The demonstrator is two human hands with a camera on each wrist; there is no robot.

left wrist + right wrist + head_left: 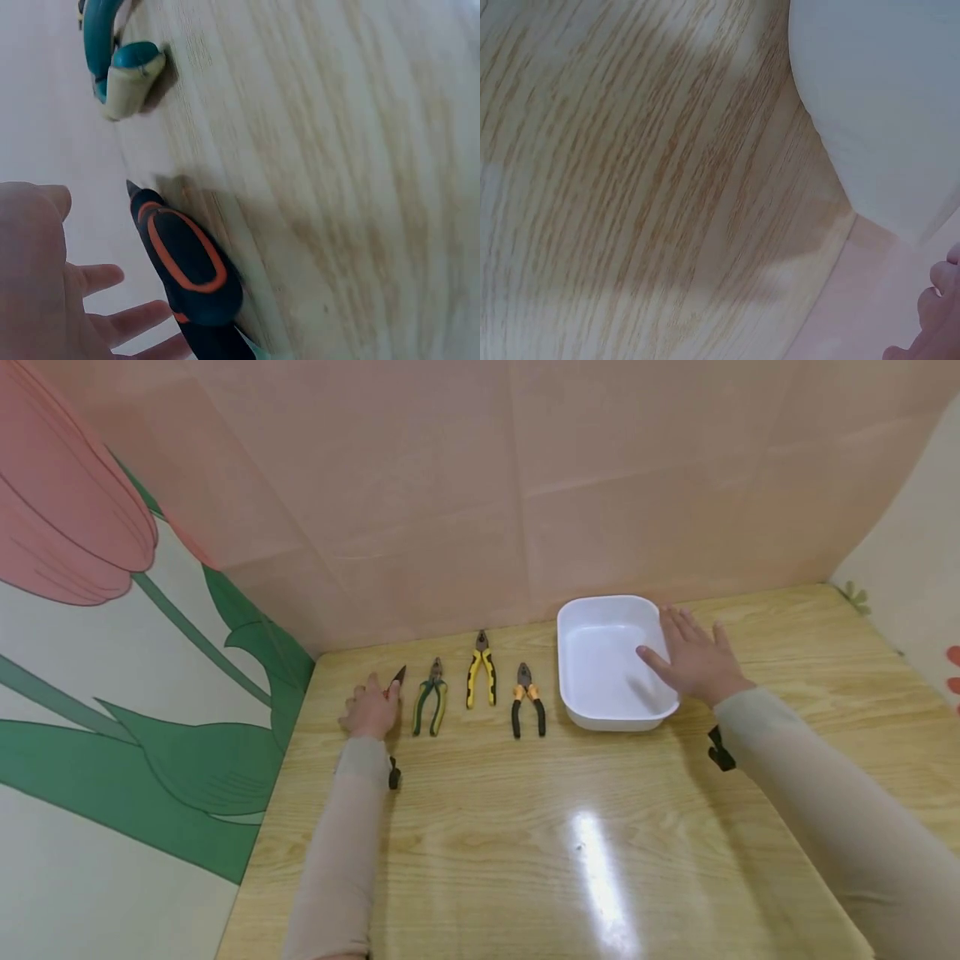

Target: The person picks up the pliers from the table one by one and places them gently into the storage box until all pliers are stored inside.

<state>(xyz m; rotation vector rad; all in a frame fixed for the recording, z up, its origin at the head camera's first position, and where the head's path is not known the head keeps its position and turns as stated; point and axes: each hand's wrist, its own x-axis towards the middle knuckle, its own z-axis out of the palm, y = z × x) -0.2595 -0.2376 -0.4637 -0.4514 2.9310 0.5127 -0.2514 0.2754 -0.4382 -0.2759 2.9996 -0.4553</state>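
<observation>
My left hand (pixel 371 706) is at the left of the row, over a pointed tool with a dark tip and a red-and-black handle (pixel 187 251). In the left wrist view its fingers are spread and relaxed behind the handle, not curled round it. My right hand (pixel 693 660) lies at the right rim of a white rectangular tub (pixel 611 664), fingers straight, thumb over the opening. Between the hands lie green-handled pliers (pixel 439 692), yellow-and-black pliers (pixel 490 668) and pliers with orange-and-black handles (pixel 534 692).
All of it stands on a light wood-grain table (pixel 480 827). A pinkish covering (pixel 420 502) rises along the back edge. On the left a wall panel (pixel 142 760) carries a painted tulip, and a pale wall (pixel 915 560) stands on the right.
</observation>
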